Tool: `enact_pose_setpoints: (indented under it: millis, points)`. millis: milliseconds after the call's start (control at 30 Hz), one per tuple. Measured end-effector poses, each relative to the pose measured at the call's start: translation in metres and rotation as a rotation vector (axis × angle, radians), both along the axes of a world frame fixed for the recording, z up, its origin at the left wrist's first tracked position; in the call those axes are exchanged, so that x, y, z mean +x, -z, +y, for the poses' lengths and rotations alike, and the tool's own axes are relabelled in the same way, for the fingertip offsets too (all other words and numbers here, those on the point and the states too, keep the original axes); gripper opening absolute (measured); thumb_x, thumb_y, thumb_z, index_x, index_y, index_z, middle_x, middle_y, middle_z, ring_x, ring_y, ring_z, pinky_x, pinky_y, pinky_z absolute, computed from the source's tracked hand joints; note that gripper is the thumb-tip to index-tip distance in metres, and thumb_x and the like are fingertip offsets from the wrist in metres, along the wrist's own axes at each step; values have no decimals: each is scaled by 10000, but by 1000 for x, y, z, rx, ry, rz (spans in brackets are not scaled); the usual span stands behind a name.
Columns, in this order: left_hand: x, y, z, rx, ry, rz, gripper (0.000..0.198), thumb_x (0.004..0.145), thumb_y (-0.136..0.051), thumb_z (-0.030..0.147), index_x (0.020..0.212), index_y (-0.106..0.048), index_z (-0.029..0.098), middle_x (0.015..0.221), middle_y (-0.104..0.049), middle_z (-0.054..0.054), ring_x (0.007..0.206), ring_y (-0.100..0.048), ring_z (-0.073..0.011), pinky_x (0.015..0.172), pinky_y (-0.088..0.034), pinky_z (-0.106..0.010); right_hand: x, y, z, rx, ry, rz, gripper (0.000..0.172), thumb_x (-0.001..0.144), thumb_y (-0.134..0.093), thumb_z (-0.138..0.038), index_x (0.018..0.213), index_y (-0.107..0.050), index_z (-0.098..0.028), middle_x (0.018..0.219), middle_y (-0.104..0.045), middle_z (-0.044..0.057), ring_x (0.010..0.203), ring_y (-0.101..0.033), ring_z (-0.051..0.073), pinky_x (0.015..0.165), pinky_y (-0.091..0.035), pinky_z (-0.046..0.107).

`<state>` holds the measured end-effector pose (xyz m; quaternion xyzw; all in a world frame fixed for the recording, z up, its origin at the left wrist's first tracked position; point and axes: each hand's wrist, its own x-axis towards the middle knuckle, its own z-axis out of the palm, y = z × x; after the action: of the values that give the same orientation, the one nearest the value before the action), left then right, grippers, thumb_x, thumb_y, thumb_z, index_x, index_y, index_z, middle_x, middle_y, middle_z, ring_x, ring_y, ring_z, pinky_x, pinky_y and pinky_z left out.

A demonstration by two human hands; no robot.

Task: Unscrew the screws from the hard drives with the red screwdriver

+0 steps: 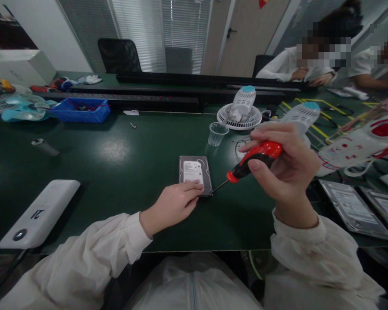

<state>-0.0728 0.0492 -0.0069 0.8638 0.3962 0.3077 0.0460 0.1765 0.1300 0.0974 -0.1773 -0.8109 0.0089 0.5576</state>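
A hard drive [195, 165] lies flat on the green table, its white label facing up. My left hand [177, 201] rests on its lower edge, fingers together, holding it against the table. In my right hand [287, 168] is a screwdriver [261, 157] with a red and black handle, gripped between thumb and fingers. The shaft slants down to the left, and its tip is at the drive's lower right corner. Whether the tip sits in a screw is too small to tell.
A clear plastic cup [217, 134] and a white fan part [241, 113] stand beyond the drive. More hard drives [355, 211] lie at the right, near a red-and-white bottle [352, 148]. At left are a white power bank [42, 213] and a blue tray [80, 111]. Two people sit across the table.
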Motion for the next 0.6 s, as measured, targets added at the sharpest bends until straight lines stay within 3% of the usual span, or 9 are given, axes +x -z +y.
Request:
enact_pose_setpoints:
  millis: [100, 167, 233, 333, 400, 500, 600]
  points:
    - [0, -1, 0, -3, 4, 2, 274, 1024, -609, 123, 1246, -763, 172, 1307, -808, -86, 1230, -778, -241, 1039, -670, -405, -1, 1, 1, 89, 141, 36, 363, 794, -879, -505, 1059, -712, -321, 845, -676, 31, 868, -663, 301, 761, -563, 499]
    - [0, -1, -1, -3, 3, 1, 274, 1021, -613, 121, 1245, -763, 169, 1312, -807, -87, 1225, -780, -243, 1035, -673, -407, -2, 2, 1, 107, 157, 7, 425, 807, -854, -607, 1061, -706, -299, 864, -672, 39, 857, -648, 289, 793, -554, 494]
    - [0, -2, -1, 1, 2, -1, 269, 1021, -619, 122, 1245, -764, 155, 1316, -805, -94, 1215, -784, -248, 1030, -676, -413, -3, 2, -1, 77, 111, -16, 423, 932, -681, -660, 1130, -726, -289, 939, -722, 59, 905, -650, 293, 861, -546, 509]
    - [0, -2, -1, 1, 3, 7, 265, 1024, -617, 123, 1243, -764, 148, 1307, -808, -96, 1206, -788, -247, 1030, -676, -416, -3, 1, -6, -28, 43, -28, 387, 1050, -479, -525, 1260, -728, -317, 1073, -783, 65, 1041, -665, 318, 948, -534, 548]
    - [0, -2, 0, 4, 7, 9, 265, 1027, -612, 125, 1240, -766, 160, 1297, -812, -91, 1204, -789, -240, 1038, -672, -408, -3, 0, -7, -69, 23, -12, 294, 1026, -547, -451, 1218, -739, -339, 1026, -786, 52, 1058, -674, 318, 931, -548, 546]
    - [-1, -1, 0, 7, 6, 2, 267, 1029, -610, 130, 1243, -765, 169, 1296, -812, -91, 1213, -785, -238, 1044, -669, -407, -3, 1, -3, -84, 24, 87, 161, 892, -768, -419, 994, -714, -306, 825, -693, 13, 808, -665, 243, 752, -561, 457]
    - [0, 0, 0, -1, 1, 2, 271, 1029, -608, 128, 1247, -763, 173, 1303, -810, -88, 1230, -778, -239, 1043, -669, -406, -4, 0, -1, -96, 77, 137, 275, 784, -881, -384, 851, -639, -271, 728, -606, -28, 601, -563, 158, 560, -476, 362]
